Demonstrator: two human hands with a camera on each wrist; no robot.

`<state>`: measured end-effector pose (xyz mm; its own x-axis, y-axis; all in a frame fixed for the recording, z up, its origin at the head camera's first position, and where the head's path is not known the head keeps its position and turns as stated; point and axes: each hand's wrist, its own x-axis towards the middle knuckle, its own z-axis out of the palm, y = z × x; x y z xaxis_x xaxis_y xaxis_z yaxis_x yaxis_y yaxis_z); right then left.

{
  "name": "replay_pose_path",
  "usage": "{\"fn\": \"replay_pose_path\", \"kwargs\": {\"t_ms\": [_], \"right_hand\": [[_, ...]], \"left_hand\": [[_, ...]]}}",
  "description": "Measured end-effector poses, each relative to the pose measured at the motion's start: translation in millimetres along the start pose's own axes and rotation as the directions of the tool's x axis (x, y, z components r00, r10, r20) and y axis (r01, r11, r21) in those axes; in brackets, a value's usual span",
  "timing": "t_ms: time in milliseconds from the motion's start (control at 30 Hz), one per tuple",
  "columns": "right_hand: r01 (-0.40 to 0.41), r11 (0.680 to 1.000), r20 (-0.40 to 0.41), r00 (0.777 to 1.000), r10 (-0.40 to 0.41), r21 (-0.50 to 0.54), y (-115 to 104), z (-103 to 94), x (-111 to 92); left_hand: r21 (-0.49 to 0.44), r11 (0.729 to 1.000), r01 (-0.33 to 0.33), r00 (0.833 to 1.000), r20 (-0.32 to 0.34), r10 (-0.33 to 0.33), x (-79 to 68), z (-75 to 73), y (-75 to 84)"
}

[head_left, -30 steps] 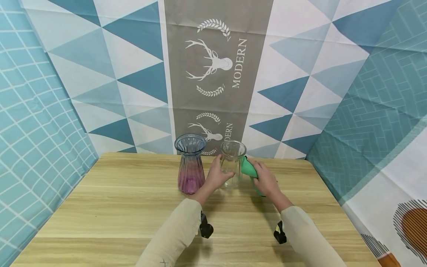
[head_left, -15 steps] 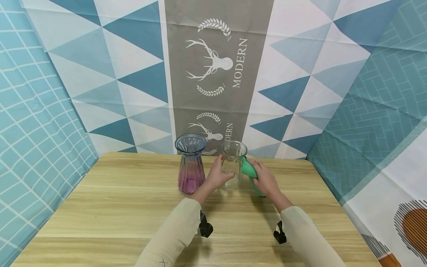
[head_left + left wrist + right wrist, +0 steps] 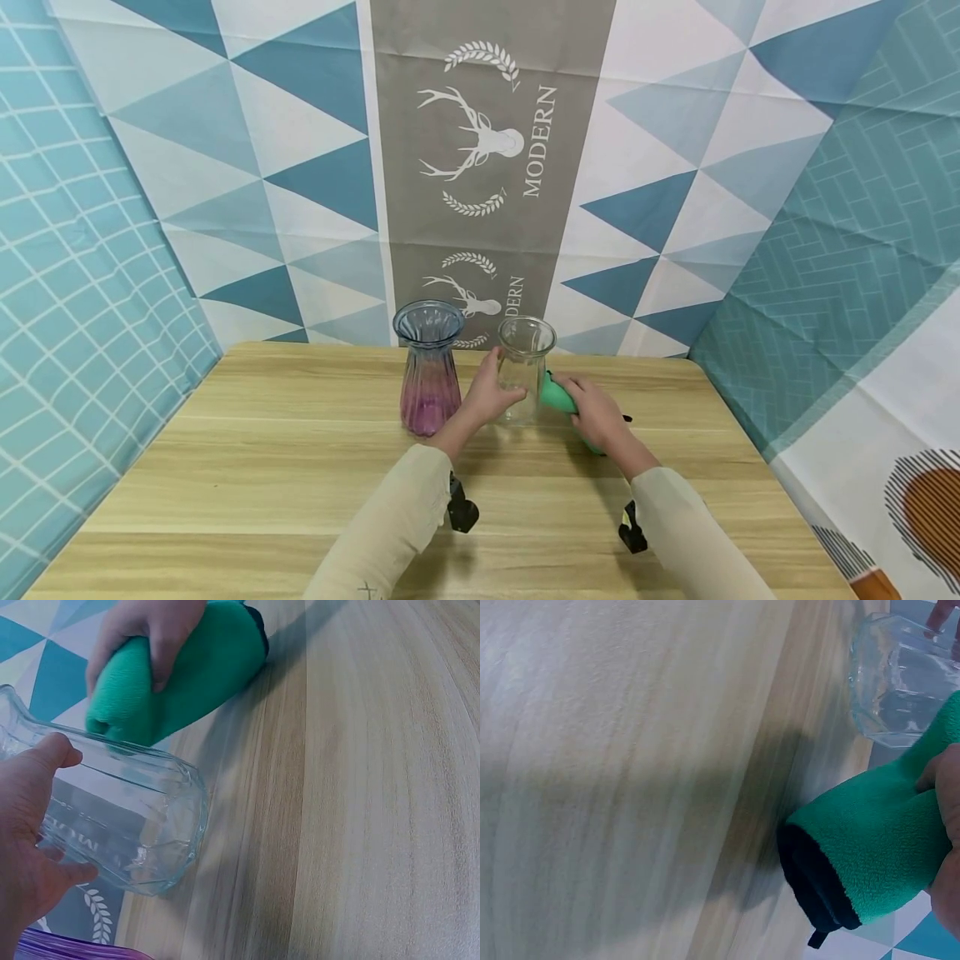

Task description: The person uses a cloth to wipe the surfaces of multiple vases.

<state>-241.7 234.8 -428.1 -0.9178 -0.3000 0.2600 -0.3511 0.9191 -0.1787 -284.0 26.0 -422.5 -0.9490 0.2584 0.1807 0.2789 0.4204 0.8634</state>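
Observation:
A clear glass vase (image 3: 528, 375) stands upright near the table's back edge. My left hand (image 3: 489, 393) grips it from the left, with thumb and fingers around its side. My right hand (image 3: 597, 410) holds a folded green cloth (image 3: 557, 395) with dark edging. In the left wrist view, the cloth (image 3: 202, 671) bears against the side of the vase (image 3: 142, 817). The right wrist view shows the cloth (image 3: 877, 832) bunched under my right fingers, with its dark-edged end hanging loose.
A ribbed blue-to-purple glass vase (image 3: 430, 371) stands just left of my left hand. The wooden table (image 3: 262, 467) meets a patterned cloth backdrop (image 3: 315, 183) behind the vases.
My right hand has moved down a little along the clear vase's right side with the green cloth. My left hand and both vases look unmoved.

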Motion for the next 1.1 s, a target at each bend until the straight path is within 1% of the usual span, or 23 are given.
{"fn": "replay_pose_path", "kwargs": {"t_ms": [167, 333, 467, 600, 833, 967, 1100], "right_hand": [[-0.002, 0.999, 0.059, 0.998, 0.004, -0.040, 1, 5.7, -3], [-0.005, 0.997, 0.125, 0.992, 0.015, -0.081, 2, 9.0, -5], [-0.006, 0.998, 0.134, 0.991, 0.015, -0.069, 4, 8.2, -6], [-0.018, 1.000, 0.085, 0.996, 0.018, -0.002, 7, 3.0, -4], [-0.064, 0.989, -0.012, 0.998, 0.066, 0.132, 8, -10.8, 3], [-0.069, 0.982, -0.060, 0.995, 0.081, 0.174, 4, -16.8, 7], [-0.043, 0.983, -0.111, 0.992, 0.064, 0.179, 0, -18.9, 9]], "left_hand": [[-0.008, 1.000, -0.012, 1.000, 0.007, 0.012, -1.4, -1.4, 0.8], [-0.015, 1.000, -0.009, 1.000, 0.016, 0.009, -2.5, -3.2, 1.5], [-0.012, 1.000, -0.013, 1.000, 0.017, 0.013, -2.8, -4.8, 1.2], [-0.003, 1.000, -0.013, 1.000, 0.023, 0.013, -3.2, -6.3, 0.8], [-0.001, 1.000, -0.019, 1.000, 0.019, 0.019, -4.2, -6.8, 3.0], [-0.001, 0.999, -0.035, 0.999, 0.008, 0.035, -3.6, -6.4, 2.2], [0.001, 0.998, -0.058, 0.998, -0.004, 0.058, -3.0, -5.4, 0.2]]}}
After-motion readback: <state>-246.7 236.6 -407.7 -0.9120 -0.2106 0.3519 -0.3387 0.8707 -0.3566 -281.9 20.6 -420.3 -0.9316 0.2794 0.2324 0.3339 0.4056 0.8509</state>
